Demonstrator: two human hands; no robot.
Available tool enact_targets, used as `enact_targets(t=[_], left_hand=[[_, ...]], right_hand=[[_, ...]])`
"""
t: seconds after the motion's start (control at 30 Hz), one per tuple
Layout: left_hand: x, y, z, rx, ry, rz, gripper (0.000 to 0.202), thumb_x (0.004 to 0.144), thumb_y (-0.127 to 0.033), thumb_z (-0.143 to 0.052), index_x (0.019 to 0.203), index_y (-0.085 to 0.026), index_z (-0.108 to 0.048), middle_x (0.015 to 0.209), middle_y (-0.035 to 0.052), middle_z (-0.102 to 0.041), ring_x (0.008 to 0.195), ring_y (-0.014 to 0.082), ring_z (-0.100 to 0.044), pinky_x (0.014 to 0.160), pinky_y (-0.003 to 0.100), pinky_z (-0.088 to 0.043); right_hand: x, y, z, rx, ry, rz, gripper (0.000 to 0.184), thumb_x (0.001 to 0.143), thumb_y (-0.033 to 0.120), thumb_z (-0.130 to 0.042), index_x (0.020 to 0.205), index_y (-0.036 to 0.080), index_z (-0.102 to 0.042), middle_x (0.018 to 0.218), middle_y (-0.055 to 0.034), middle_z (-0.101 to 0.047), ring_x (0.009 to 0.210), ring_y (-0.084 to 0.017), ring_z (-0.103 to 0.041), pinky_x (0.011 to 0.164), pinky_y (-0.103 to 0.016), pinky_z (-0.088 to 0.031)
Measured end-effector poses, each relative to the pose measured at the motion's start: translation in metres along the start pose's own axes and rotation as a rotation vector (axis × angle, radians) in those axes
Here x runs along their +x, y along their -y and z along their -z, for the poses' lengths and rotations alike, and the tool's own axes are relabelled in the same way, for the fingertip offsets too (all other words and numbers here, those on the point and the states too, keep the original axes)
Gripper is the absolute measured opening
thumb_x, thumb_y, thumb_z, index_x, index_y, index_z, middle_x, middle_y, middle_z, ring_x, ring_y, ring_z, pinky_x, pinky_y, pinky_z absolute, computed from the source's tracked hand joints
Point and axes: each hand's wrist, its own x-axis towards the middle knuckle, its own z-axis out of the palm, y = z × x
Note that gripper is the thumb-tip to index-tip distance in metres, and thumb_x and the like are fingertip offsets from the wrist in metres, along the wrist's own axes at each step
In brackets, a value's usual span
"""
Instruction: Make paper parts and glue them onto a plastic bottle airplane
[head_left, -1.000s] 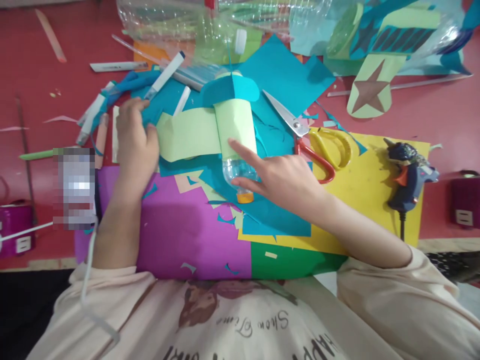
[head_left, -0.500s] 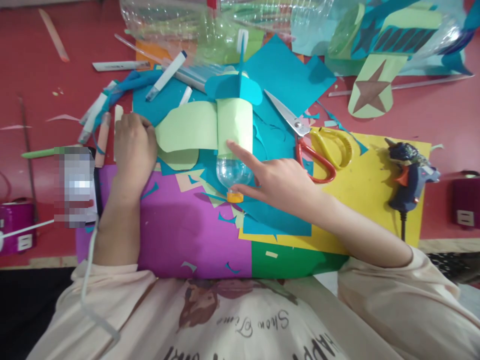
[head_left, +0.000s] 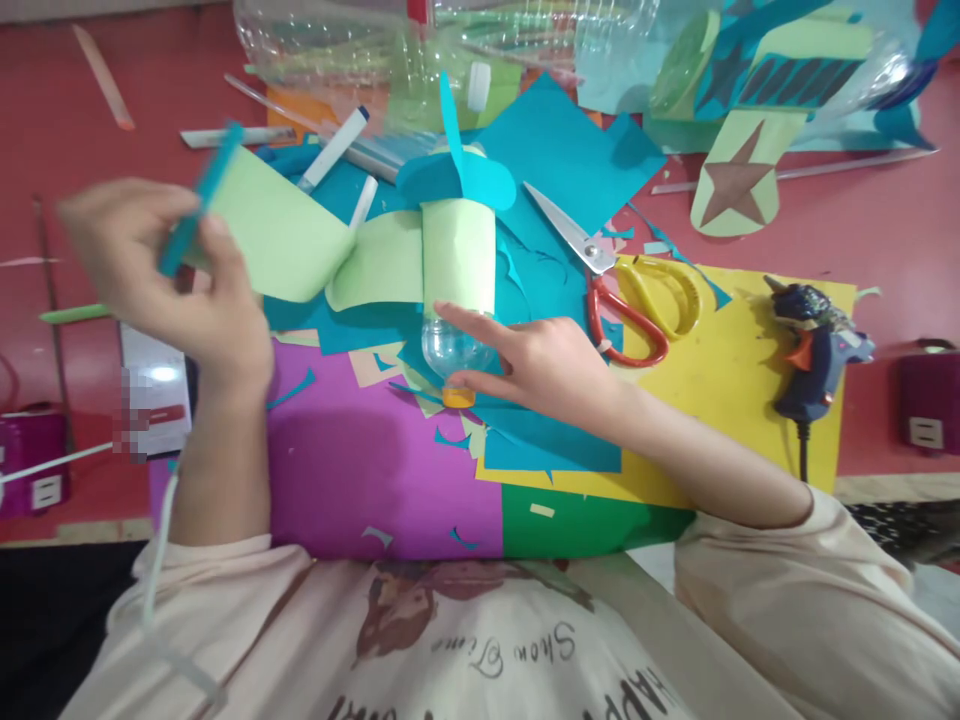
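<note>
My left hand (head_left: pixel 176 265) is raised at the left, closed on a light green paper piece (head_left: pixel 281 230). A blue strip (head_left: pixel 201 205) runs between its fingers at that piece's edge; I cannot tell whether the two are joined. My right hand (head_left: pixel 540 365) holds a small plastic bottle (head_left: pixel 442 345), index finger on the side and thumb near its orange cap (head_left: pixel 459 397). Light green paper (head_left: pixel 461 255) wraps the bottle, and blue paper fins (head_left: pixel 461 180) stand at its far end. A light green flap (head_left: pixel 382 258) sticks out leftward from it.
Scissors (head_left: pixel 600 260) lie open right of the bottle, and a glue gun (head_left: pixel 814 350) rests on yellow paper (head_left: pixel 720 400). Markers (head_left: pixel 335 148) and large clear bottles (head_left: pixel 337 50) are at the back. A phone (head_left: pixel 161 370) with a cable lies left. Paper scraps are scattered about.
My left hand has lifted from the table and moved up and left, now holding the light green piece and blue strip. The bottle has tilted and shifted slightly left under my right hand.
</note>
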Motion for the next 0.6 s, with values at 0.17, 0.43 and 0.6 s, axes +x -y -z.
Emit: enact_targets(t=[0.17, 0.43, 0.6], left_hand=[[-0.033, -0.077, 0.004, -0.119, 0.49, -0.467, 0.022, 0.083, -0.018, -0.064, 0.101, -0.03, -0.062, 0.1, -0.001, -0.067, 0.083, 0.0169, -0.064, 0.081, 0.041, -0.051], [-0.059, -0.113, -0.003, -0.208, 0.83, -0.604, 0.029, 0.085, -0.032, -0.065, 0.113, -0.035, -0.058, 0.108, 0.0003, -0.072, 0.094, 0.0198, -0.07, 0.079, 0.036, -0.058], [-0.053, -0.121, -0.01, -0.103, 0.89, -0.844, 0.034, 0.09, -0.038, -0.06, 0.122, -0.032, -0.05, 0.125, 0.0015, -0.066, 0.12, 0.016, -0.06, 0.109, 0.035, -0.044]], right_hand=[[-0.001, -0.004, -0.004, 0.39, -0.185, 0.104, 0.053, 0.094, 0.056, -0.04, 0.115, 0.016, -0.068, 0.056, 0.0009, -0.052, 0.052, -0.01, -0.041, 0.053, -0.026, -0.028], [0.006, -0.004, -0.004, 1.163, -0.138, -0.086, 0.048, 0.083, 0.06, -0.055, 0.058, 0.022, -0.038, 0.048, 0.0068, -0.039, 0.044, -0.007, -0.033, 0.042, -0.022, -0.028], [0.0, -0.024, -0.009, 1.261, -0.354, -0.377, 0.024, 0.084, 0.044, -0.049, 0.072, 0.024, -0.044, 0.057, 0.0041, -0.047, 0.054, -0.014, -0.051, 0.049, -0.025, -0.041]])
